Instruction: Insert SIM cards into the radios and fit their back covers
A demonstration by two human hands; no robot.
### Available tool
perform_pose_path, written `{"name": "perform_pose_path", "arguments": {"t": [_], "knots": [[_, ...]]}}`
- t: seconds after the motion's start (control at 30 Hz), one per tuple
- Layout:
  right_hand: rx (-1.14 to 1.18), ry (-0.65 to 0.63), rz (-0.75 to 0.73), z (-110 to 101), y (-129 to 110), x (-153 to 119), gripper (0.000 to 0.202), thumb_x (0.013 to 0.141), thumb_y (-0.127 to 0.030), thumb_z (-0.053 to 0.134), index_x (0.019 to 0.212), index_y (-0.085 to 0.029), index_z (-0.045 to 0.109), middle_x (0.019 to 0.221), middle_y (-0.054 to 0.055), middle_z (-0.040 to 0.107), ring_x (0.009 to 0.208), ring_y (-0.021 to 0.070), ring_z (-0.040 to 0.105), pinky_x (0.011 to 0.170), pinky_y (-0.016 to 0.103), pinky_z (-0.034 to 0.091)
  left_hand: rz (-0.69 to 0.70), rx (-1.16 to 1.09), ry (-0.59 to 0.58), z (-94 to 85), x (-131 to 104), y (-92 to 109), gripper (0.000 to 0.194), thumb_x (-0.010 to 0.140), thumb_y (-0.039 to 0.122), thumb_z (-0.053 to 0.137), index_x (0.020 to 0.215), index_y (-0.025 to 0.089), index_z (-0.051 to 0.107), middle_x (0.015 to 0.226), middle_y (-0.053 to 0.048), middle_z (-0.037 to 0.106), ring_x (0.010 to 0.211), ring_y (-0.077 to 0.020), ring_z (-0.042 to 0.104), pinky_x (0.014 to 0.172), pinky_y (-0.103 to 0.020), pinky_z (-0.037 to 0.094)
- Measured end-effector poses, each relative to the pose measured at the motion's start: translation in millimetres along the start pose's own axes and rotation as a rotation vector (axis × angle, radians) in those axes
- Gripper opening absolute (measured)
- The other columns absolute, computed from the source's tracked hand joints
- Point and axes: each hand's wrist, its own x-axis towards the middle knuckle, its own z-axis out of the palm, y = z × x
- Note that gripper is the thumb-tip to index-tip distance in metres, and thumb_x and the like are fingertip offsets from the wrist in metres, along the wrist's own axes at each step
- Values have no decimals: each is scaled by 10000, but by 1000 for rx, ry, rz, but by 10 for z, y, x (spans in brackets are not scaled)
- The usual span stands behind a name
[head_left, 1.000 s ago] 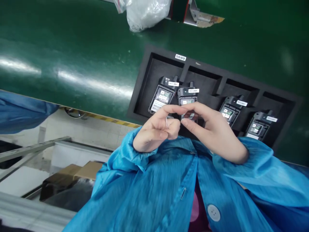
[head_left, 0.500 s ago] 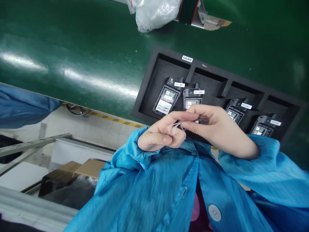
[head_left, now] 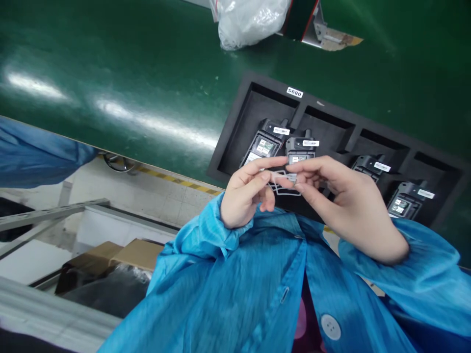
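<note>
Between my two hands are thin, whitish rectangular sealing rings (head_left: 287, 193), overlapping so that I cannot tell how many. My left hand (head_left: 246, 190) pinches them at one side, thumb against a finger, with other fingers curled. Closed on their opposite side are the thumb and index finger of my right hand (head_left: 340, 196). Just beyond the fingers lies a black two-way radio (head_left: 300, 147), partly covered by my right hand. Another radio (head_left: 267, 142) lies to its left, its back bay exposed and its lower end behind my left hand.
A black foam tray (head_left: 233, 110) with compartments holds the radios; two more, a third radio (head_left: 370, 166) and a rightmost radio (head_left: 405, 201), lie right. A clear plastic bag (head_left: 252, 22) sits at the back of the green table (head_left: 147, 63). Cardboard boxes (head_left: 136, 255) stand below left.
My left fingers have opened out from a curled grip, and the rings now show stretched flat between both hands. The whole view has shifted slightly.
</note>
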Motion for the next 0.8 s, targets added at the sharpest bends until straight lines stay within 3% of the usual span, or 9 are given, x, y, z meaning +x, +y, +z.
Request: {"name": "perform_pose_path", "arguments": {"t": [0.1,0.33,0.43,0.53,0.63,0.8], "knots": [[-132,41,-47,-11,-21,-3,124,880,-161,584,976,-204,650,856,-16,629,754,77,576,673,208,437,64,44,99,-11,-2,3,288,925,317,554,1187,213,611,938,-43,743,443,-37,571,378,-126,393],[-175,86,-13,-41,-67,64,48,867,-178,578,887,-212,605,847,-12,645,743,116,597,673,253,435,86,103,141,-121,0,116,280,898,300,587,1161,215,624,1037,-57,738,502,-66,627,422,-153,472],[-170,97,30,-5,-17,218,29,849,-190,599,853,-217,609,865,2,649,770,146,586,699,289,428,260,133,225,-238,41,206,219,890,259,584,1091,224,666,943,-26,729,493,-51,591,434,-157,462],[-200,111,45,74,26,391,23,814,-209,626,792,-205,627,838,23,638,808,175,573,725,315,417,493,185,334,-378,87,297,144,868,206,575,935,212,702,743,11,627,525,-53,533,488,-176,448],[-74,86,106,166,6,507,62,815,-245,620,793,-190,641,782,20,626,744,150,557,694,301,415,674,447,390,-488,85,368,177,831,136,546,840,201,711,742,-7,582,669,-97,535,634,-238,454],[209,67,201,335,4,610,71,805,-240,622,788,-179,590,796,22,648,722,140,571,661,285,426,814,1247,330,-554,-8,405,265,803,91,499,866,201,733,815,-41,524,826,-174,518,753,-341,417]]}}
